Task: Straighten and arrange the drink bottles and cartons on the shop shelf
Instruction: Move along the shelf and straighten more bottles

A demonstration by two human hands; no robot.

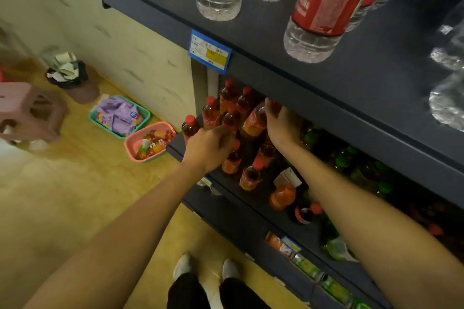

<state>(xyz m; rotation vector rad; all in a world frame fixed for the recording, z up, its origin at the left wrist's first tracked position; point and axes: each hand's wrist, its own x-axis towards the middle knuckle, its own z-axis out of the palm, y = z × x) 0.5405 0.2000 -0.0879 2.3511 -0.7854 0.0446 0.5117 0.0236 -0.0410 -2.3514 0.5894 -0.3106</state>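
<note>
Red-capped, amber-filled tea bottle (pixel 254 120) tilted on the middle shelf (pixel 253 198), long axis leaning up and away toward the upper shelf's underside, cap end hidden behind the right hand (pixel 281 120). Gripped near the neck by that hand, fingers curled over the top, so nearer the right hand than the left. Flanked on the side toward the wall by upright red-capped bottles (pixel 227 105) of the same kind. Left hand (pixel 209 148) just beside the tilted bottle, lower and nearer the shelf's front edge, fingers curled down among more bottles; whether pinching one, impossible to tell. Likely next: tipping the bottle upright, base pivoting toward the left hand. Green-capped bottles (pixel 344 158) farther along the shelf.
</note>
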